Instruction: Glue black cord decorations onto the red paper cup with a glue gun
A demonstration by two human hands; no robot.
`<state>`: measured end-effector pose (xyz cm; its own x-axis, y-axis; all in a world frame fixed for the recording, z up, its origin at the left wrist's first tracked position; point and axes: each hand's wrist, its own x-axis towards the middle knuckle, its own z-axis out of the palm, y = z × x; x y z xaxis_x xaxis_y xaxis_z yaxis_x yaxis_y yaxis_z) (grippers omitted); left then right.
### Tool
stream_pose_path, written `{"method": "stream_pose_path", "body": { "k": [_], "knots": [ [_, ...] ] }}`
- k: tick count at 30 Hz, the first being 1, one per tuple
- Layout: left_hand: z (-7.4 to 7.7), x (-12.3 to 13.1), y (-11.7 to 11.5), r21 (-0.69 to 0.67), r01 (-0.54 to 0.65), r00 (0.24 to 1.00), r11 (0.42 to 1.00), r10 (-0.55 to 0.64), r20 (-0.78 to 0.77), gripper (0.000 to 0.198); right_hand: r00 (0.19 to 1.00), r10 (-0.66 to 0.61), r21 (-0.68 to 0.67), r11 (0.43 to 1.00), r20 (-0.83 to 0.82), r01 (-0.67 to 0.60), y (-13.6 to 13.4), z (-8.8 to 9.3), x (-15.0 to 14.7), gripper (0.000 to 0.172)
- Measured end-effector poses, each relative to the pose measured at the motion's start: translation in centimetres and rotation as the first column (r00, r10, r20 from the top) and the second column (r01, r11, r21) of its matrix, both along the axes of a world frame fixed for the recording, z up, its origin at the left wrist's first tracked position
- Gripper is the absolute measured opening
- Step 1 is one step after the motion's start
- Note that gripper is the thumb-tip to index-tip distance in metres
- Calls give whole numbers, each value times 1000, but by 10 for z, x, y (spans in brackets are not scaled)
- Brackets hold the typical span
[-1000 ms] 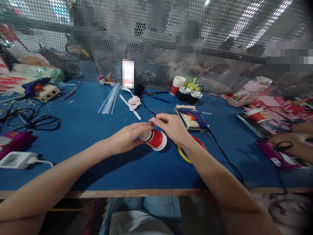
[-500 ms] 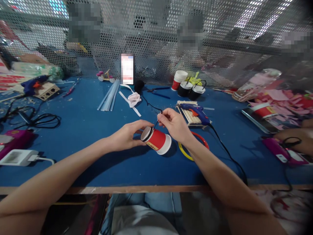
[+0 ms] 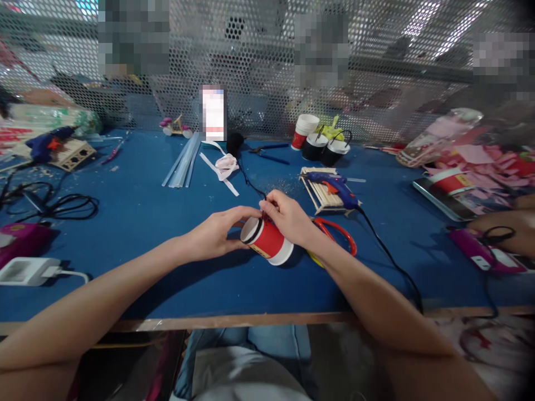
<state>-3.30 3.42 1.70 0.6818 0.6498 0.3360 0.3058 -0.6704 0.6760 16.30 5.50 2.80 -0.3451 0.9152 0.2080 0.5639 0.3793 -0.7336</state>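
Note:
A red and white paper cup (image 3: pixel 271 243) lies tilted on its side just over the blue table, its mouth or base end toward the left. My left hand (image 3: pixel 221 231) grips that left end, thumb below and fingers above. Black cord (image 3: pixel 253 186) is wound around the cup near the same end and runs back to a dark ball of cord (image 3: pixel 234 143). With thumb and forefinger pinched, my right hand (image 3: pixel 284 214) holds the cord close against the top of the cup.
A glue gun (image 3: pixel 334 188) rests on a stick raft (image 3: pixel 317 192) to the right, beside red-handled scissors (image 3: pixel 338 231). Farther back are pliers (image 3: pixel 271 152), white ribbon (image 3: pixel 225 166), glue sticks (image 3: pixel 183 161) and several cups (image 3: pixel 315 146). Another person's arm (image 3: pixel 501 228) reaches in at right.
My right hand has moved left and down, bringing the cord against the cup. My left hand keeps its hold. The view has shifted slightly.

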Motion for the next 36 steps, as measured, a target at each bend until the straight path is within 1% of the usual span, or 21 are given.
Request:
{"method": "stream_pose_path", "body": {
  "k": [5,8,10,13,16,18,22,27,31,36],
  "knots": [
    [3,0,-3,72,-42,992,996,50,-116,48,995,-63,15,998,79,62,-7,0,-2,18],
    [3,1,-5,66,-51,992,997,59,-114,48,989,-88,41,996,121,84,-10,0,-3,19],
    [4,1,-7,4,-64,994,998,64,-93,56,984,-101,65,994,148,92,-12,0,-4,18],
    [6,3,-9,-156,-106,994,982,102,-36,69,970,-137,75,989,203,124,-16,1,-7,17],
    [7,5,-12,-317,-154,987,936,160,-6,63,956,-154,90,987,250,136,-19,1,-11,16],
    [7,7,-13,-355,-173,983,919,181,-10,57,952,-151,126,985,265,121,-21,1,-12,16],
    [2,9,-12,-311,-125,988,942,147,46,53,957,-129,189,979,259,81,-22,1,-10,15],
    [-1,7,-8,-213,-83,994,974,97,55,58,968,-114,250,967,225,56,-21,1,-6,15],
    [-3,5,-6,-192,-52,995,980,67,71,58,972,-107,246,968,211,53,-21,2,-5,16],
    [-4,4,-5,-189,-13,994,982,33,106,59,978,-70,194,980,198,31,-20,2,-3,17]
  ]
}}
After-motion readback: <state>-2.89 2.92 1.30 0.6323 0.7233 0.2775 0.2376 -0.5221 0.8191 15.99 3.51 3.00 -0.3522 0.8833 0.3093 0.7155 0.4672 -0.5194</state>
